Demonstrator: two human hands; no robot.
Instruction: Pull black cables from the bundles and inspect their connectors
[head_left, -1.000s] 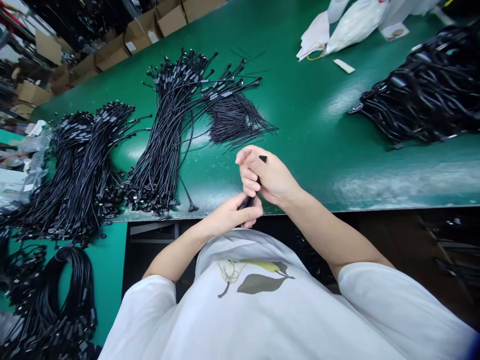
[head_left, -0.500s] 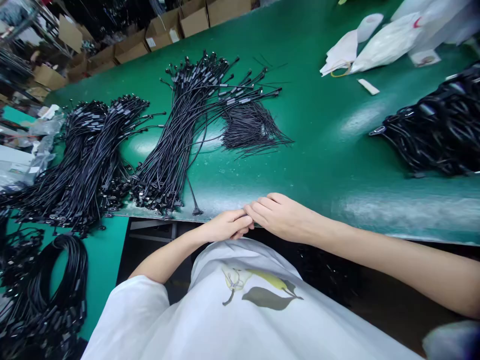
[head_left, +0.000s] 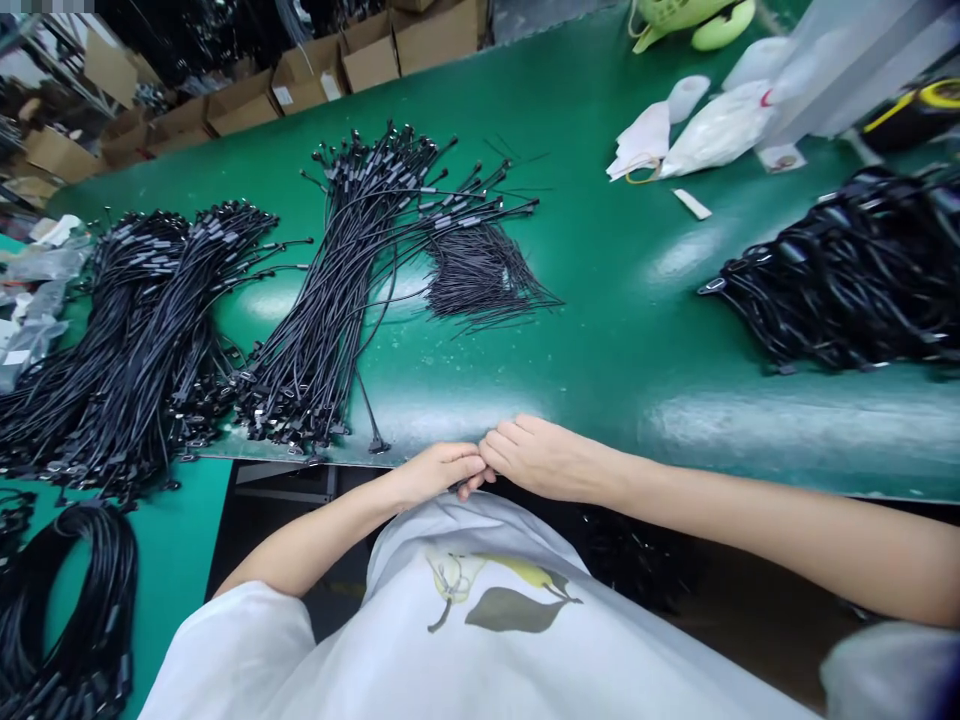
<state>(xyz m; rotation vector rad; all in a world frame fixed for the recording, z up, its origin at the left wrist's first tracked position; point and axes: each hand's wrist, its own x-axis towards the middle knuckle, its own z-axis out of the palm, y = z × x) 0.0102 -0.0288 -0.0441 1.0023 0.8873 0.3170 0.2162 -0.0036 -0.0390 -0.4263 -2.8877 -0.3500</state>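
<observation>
My left hand [head_left: 444,470] and my right hand [head_left: 529,455] meet at the front edge of the green table [head_left: 600,340], close to my shirt. Both have their fingers curled together, tips touching. Whatever they pinch, if anything, is hidden behind the fingers. Just beyond them lies a pile of thin black ties [head_left: 476,275]. To its left, a bundle of short black cables [head_left: 322,300] is spread out, connectors at both ends. One cable end rests near my left hand.
Farther left lie more black cables [head_left: 150,330], with a coiled cable bundle [head_left: 112,560] lower down. At right sits a heap of black cables [head_left: 855,270]. Behind it are a white plastic bag [head_left: 716,130], a yellow-black tape measure [head_left: 915,112] and a green object [head_left: 682,20]. Cardboard boxes [head_left: 307,80] line the far edge.
The view has shifted to the right and slightly up, so the table's things appear farther left and lower. My hands stay together in the same pose.
</observation>
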